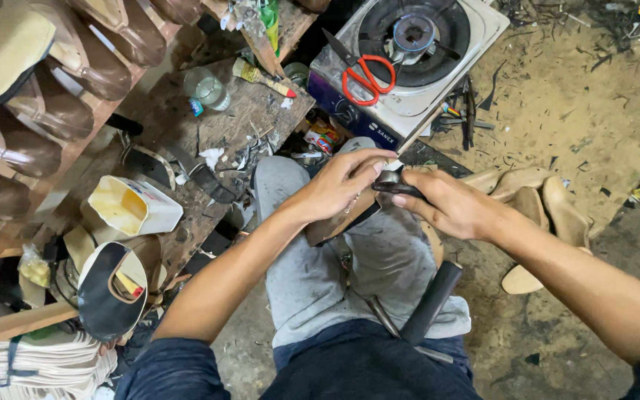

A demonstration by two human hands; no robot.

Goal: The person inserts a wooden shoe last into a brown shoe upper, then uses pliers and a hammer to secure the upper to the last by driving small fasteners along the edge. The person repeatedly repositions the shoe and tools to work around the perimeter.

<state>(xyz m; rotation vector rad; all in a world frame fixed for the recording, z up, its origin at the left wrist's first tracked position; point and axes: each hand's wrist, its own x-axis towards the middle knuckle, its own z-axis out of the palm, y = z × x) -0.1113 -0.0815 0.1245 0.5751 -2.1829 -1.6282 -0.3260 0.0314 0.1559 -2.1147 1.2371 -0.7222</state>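
My left hand [338, 185] grips a brown shoe on a last [338, 222] resting on my knee over grey trousers. The fingers press on the shoe's toe end. My right hand [450, 204] holds a dark plier-like tool [394, 184] whose head meets the shoe at the toe, right beside my left fingertips. A black-handled tool [431, 300] lies across my lap.
A single-burner gas stove [475, 33] stands ahead with red-handled scissors [364, 74] on it. A wooden bench [224, 126] at left holds a brush, a jar and a cut white can [131, 207]. Shoes line a rack [53, 89] at left. Wooden lasts [550, 207] lie on the dirt floor at right.
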